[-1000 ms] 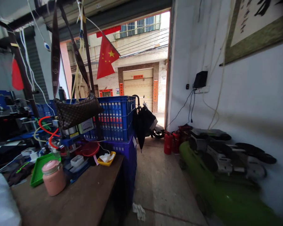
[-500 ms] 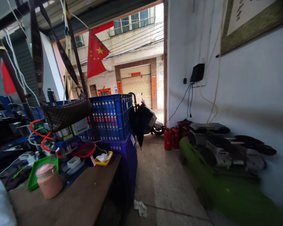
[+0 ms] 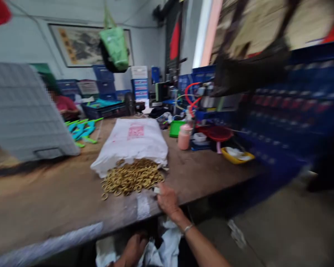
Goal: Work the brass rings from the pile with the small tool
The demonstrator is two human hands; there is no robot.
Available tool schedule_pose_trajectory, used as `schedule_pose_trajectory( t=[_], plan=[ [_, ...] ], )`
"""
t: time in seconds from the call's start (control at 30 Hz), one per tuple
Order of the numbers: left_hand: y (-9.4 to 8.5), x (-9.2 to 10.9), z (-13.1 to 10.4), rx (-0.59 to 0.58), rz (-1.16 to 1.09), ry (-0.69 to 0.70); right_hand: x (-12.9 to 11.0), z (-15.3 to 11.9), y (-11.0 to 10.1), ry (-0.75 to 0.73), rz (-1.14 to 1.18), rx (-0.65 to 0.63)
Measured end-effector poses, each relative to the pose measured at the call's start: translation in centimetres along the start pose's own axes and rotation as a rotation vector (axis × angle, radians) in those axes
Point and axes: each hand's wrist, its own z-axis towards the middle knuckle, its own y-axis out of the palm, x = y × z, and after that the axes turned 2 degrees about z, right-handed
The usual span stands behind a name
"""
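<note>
A pile of brass-coloured rings (image 3: pixel 132 176) spills from the mouth of a white sack (image 3: pixel 133 139) with red print, which lies on the brown table (image 3: pixel 58 207). At the table's front edge, just right of the rings, is my right hand (image 3: pixel 168 202), its fingers curled. A small white piece (image 3: pixel 157 190) shows at its fingertips; I cannot tell what it is. My left hand (image 3: pixel 134 247) is low, below the table edge, next to white cloth (image 3: pixel 156 252) over my lap. Its fingers look curled too, but blur and shadow hide what they hold, if anything.
Right of the sack stand a pink jar (image 3: pixel 184 137), a green tray (image 3: pixel 176 128) and a yellow tray (image 3: pixel 238 155). A grey panel (image 3: pixel 28 111) and turquoise-green parts (image 3: pixel 83 130) are on the left, with a person (image 3: pixel 66 105) behind. Blue crates (image 3: pixel 289 107) rise at the right.
My view has swung left from the doorway and floor to the table. The sack, the rings and both my hands have come into view. The jar and trays now appear further right.
</note>
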Motion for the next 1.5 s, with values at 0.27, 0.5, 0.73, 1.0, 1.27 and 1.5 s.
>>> schedule_pose_trajectory(
  t=[0.27,0.5,0.73,1.0,1.27,1.5],
  plan=[
    [-4.9,-2.1,-2.5,-0.034,-0.26,-0.086,-1.5,0.0,1.7,0.096,-0.051,0.116],
    [-10.8,-2.3,-1.3,0.492,-0.238,0.052,-4.6,0.6,2.9,-0.047,-0.133,0.048],
    [-14.7,-5.2,7.1,0.815,0.113,0.226,-7.0,2.1,4.2,-0.1,-0.199,-0.029],
    [-13.2,-5.2,10.7,0.687,0.378,0.192,-7.5,2.4,4.0,-0.191,-0.191,-0.095],
    [-12.1,-4.4,9.2,0.555,0.473,0.29,-6.0,1.6,3.7,-0.464,-0.034,-0.189],
    [-11.9,-4.3,7.9,0.53,0.452,0.329,-6.0,4.6,2.9,-0.351,0.108,0.019]
  ],
)
